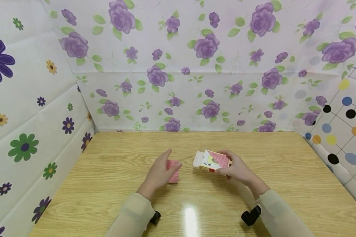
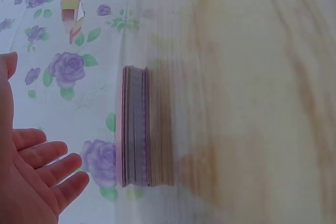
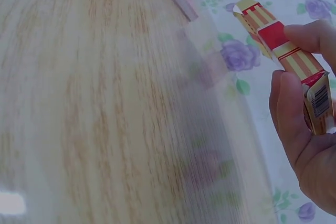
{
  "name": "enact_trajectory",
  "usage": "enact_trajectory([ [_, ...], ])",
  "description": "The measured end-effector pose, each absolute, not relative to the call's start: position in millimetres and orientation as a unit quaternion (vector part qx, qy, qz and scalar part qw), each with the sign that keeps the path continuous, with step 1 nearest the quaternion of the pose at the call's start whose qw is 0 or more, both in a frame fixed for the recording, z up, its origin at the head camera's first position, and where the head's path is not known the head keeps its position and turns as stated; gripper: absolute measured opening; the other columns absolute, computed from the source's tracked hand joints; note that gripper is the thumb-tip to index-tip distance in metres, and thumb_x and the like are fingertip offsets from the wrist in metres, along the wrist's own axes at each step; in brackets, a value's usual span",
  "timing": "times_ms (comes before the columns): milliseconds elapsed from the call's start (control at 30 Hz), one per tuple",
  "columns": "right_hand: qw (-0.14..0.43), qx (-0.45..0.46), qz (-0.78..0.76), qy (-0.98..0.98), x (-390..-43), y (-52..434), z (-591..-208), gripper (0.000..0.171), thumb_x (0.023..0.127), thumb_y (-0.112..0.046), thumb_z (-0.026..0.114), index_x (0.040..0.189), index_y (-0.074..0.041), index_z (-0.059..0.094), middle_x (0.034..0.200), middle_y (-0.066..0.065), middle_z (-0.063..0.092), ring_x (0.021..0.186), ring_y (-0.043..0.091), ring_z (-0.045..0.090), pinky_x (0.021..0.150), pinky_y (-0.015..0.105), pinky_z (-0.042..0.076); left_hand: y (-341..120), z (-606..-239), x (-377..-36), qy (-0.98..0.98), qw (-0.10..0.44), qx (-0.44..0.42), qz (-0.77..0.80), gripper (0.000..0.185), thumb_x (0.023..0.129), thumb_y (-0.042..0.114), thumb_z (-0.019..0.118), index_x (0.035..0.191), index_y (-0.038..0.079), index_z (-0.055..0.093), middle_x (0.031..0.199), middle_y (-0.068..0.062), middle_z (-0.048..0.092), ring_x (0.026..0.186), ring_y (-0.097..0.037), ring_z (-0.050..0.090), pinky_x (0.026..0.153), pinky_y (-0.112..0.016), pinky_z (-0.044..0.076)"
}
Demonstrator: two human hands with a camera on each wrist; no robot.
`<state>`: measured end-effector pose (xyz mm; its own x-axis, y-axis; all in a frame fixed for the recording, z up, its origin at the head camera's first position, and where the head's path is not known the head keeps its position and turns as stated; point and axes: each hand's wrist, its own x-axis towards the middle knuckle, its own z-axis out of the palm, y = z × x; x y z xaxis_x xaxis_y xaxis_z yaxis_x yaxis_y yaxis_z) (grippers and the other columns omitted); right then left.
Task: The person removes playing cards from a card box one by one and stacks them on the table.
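Red-backed deck (image 1: pixel 174 175) lies on the bench (image 1: pixel 106 184) at mid-frame under the open, empty left hand (image 1: pixel 160 172), while the right hand (image 1: pixel 237 169) just right of it grips the box (image 1: pixel 212 161).

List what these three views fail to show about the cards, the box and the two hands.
- Deck of cards: head view, the left hand covers most of it; whether fingers touch it is unclear.
- Same deck: left wrist view shows edges only, blurred; faces unseen.
- Card box: inside hidden by its flap; its print is too small.
- Right hand: cut off by the right wrist view's edge.
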<state>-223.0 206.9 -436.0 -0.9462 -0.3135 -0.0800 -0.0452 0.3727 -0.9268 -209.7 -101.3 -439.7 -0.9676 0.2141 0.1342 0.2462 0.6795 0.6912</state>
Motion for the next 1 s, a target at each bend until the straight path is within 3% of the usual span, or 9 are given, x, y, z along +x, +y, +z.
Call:
enact_trajectory([
  [200, 0.149, -0.109, -0.578, 0.795, -227, 211, -439, 0.08, 0.072, -0.017, 0.082, 0.139, -0.017, 0.039, 0.114, 0.02, 0.052, 0.069, 0.021, 0.057, 0.049, 0.043, 0.053, -97, -442, -209, -0.909, 0.024, -0.133, -0.393, 0.077, 0.091, 0.058, 0.05, 0.148, 0.011, 0.03, 0.152, -0.012, 0.033, 0.14, -0.033, 0.03, 0.11, -0.054, 0.029],
  [367, 0.162, -0.102, -0.597, 0.779, -229, 213, -440, 0.08, 0.072, -0.015, 0.082, 0.137, -0.011, 0.035, 0.111, 0.022, 0.054, 0.077, 0.023, 0.059, 0.051, 0.042, 0.053, -93, -443, -210, -0.908, 0.011, -0.127, -0.399, 0.076, 0.09, 0.059, 0.05, 0.149, 0.015, 0.029, 0.152, -0.009, 0.032, 0.141, -0.03, 0.03, 0.111, -0.052, 0.029],
  [767, 0.179, -0.104, -0.639, 0.741, -227, 213, -440, 0.078, 0.076, -0.01, 0.079, 0.14, -0.014, 0.033, 0.109, 0.017, 0.058, 0.076, 0.02, 0.061, 0.052, 0.034, 0.053, -85, -442, -210, -0.894, 0.016, -0.144, -0.423, 0.074, 0.091, 0.053, 0.053, 0.148, 0.013, 0.03, 0.15, -0.008, 0.036, 0.138, -0.03, 0.035, 0.109, -0.051, 0.033],
  [933, 0.179, -0.104, -0.662, 0.72, -227, 212, -440, 0.079, 0.076, -0.007, 0.077, 0.14, -0.014, 0.031, 0.11, 0.01, 0.062, 0.084, 0.019, 0.063, 0.054, 0.032, 0.055, -82, -443, -210, -0.885, 0.014, -0.149, -0.441, 0.072, 0.092, 0.053, 0.052, 0.148, 0.012, 0.032, 0.149, -0.009, 0.038, 0.135, -0.029, 0.039, 0.106, -0.049, 0.038],
  [1000, 0.18, -0.102, -0.674, 0.71, -226, 211, -440, 0.079, 0.076, -0.006, 0.077, 0.14, -0.013, 0.03, 0.11, 0.007, 0.063, 0.087, 0.018, 0.064, 0.055, 0.031, 0.055, -80, -443, -210, -0.876, 0.011, -0.154, -0.458, 0.072, 0.092, 0.053, 0.052, 0.147, 0.011, 0.032, 0.148, -0.011, 0.039, 0.132, -0.031, 0.042, 0.098, -0.047, 0.046],
])
